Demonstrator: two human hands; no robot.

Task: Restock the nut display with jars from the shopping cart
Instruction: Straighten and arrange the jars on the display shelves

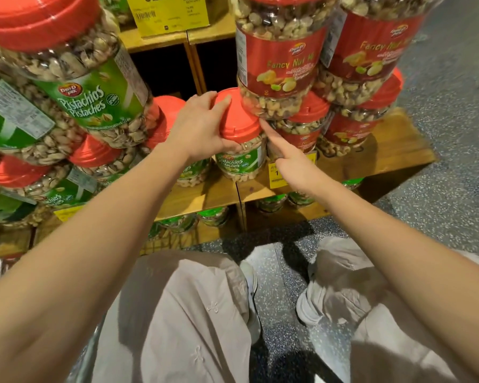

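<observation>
Head camera: A person's left hand (202,125) clasped the red lid of a pistachio jar (239,164), fingers curled over the top and thumb under the rim, as the jar stood on the wooden shelf (210,194) in the gap between the pistachio stacks and the mixed-nut stacks. The right hand (291,158) laid a straight index finger against the lid's right edge. Its other fingers were hidden, so whether it gripped could not be told.

The restock looked well advanced. The jar appeared to be on the shelf, seemingly at the point of final seating and squaring up, with full tiers on both sides. Dark empty bays showed behind it, so room remained. The shopping cart was not clearly in view, and how many jars were left could not be judged.

Green labels on the stacked pistachio jars (89,87) read "Pistachios Pistaches" under a red oval logo that seemed to say "Dan-D pak". Red labels on the mixed-nut jars (280,70) read "Fancy Nut M", the rest cut off. A yellow price sign (166,15) above showed "62." and a barcode. A yellow shelf tag (277,175) showed only a "1".
</observation>
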